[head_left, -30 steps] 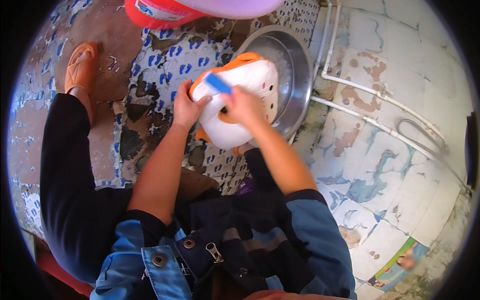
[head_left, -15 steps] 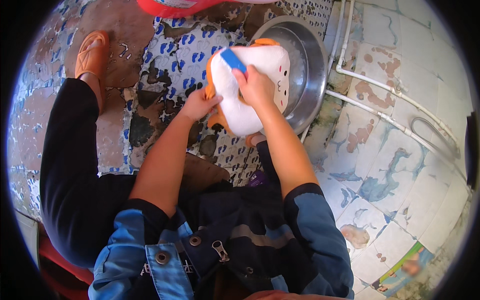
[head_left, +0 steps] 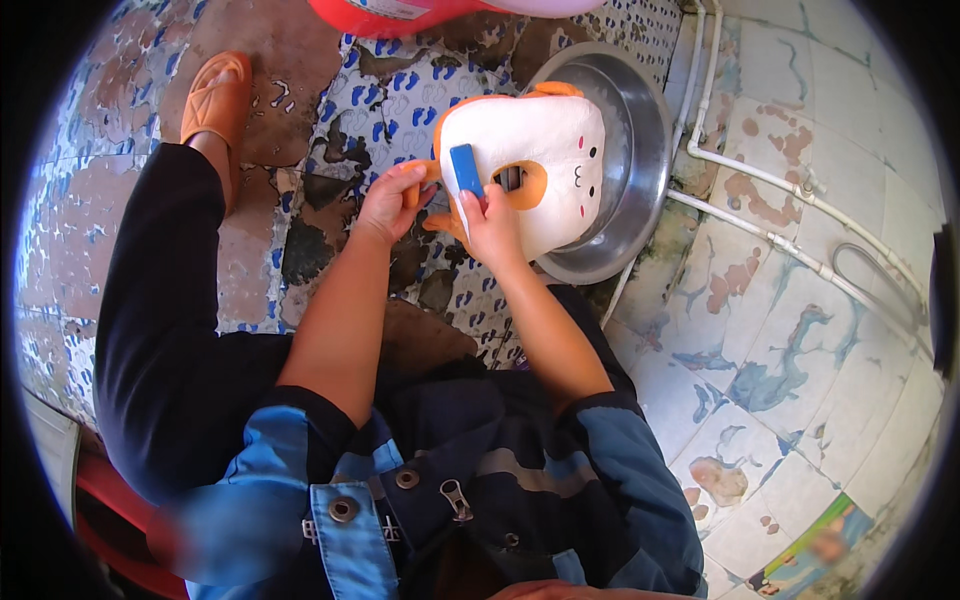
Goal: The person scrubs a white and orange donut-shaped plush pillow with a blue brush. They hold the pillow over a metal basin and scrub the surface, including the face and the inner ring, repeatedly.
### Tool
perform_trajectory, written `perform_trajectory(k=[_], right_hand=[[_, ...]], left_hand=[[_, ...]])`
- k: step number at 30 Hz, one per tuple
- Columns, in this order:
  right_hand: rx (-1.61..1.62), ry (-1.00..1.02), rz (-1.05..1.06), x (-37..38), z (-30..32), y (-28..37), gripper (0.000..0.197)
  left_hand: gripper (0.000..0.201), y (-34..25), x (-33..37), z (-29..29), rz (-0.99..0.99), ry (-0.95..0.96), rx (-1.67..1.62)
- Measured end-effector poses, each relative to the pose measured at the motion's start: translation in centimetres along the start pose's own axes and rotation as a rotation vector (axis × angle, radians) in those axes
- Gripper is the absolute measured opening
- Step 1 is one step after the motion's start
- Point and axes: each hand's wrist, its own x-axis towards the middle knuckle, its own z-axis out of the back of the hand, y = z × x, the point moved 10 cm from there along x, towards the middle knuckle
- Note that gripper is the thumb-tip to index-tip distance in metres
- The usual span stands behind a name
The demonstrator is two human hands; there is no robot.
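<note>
A white-and-orange cushion (head_left: 550, 125), its stitched face turned right, slants over the near-left side of a steel basin (head_left: 652, 170), partly overhanging the rim. The blue bar (head_left: 466, 168), near the cushion's far-left corner a moment ago, now lies lower down, between the left edge and the orange-lined hole (head_left: 535, 187), which the right hand (head_left: 492, 228) no longer covers. A different strip of white is under the bar, so the work seems to have shifted toward the middle. The right hand pinches the bar, thumb along it; the left hand (head_left: 388, 205), thumb and fingers closed, now grips an orange tab (head_left: 411, 192). Beyond stands a red tub (head_left: 385, 14); 2 white pipes (head_left: 765, 238) run along the tiles at right.
</note>
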Motion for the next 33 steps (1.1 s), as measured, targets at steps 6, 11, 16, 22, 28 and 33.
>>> perform_trajectory(k=[6,11,16,22,28,33], right_hand=[[0.100,0.022,0.139,-3.4,-1.2,0.1,0.050],[-0.046,0.082,0.143,1.1,-2.4,5.8,0.054],[-0.172,0.072,0.278,-1.0,-1.5,6.6,0.060],[-0.509,0.106,0.484,-2.6,-0.8,3.0,0.059],[-0.533,0.122,0.609,4.0,2.5,7.6,0.049],[-0.281,-0.055,0.375,7.8,6.3,5.6,0.055]], left_hand=[[0.020,0.8,0.4,-0.1,0.048,-0.026,-0.056],[0.022,0.5,0.6,-1.2,-0.040,-0.065,-0.102],[0.019,0.3,1.2,-0.6,-0.035,-0.135,-0.097],[0.020,0.8,1.7,0.8,-0.039,-0.205,-0.010],[0.019,-1.3,2.1,0.6,-0.050,-0.274,-0.187],[0.028,-0.6,1.2,-1.4,-0.037,-0.112,-0.272]])
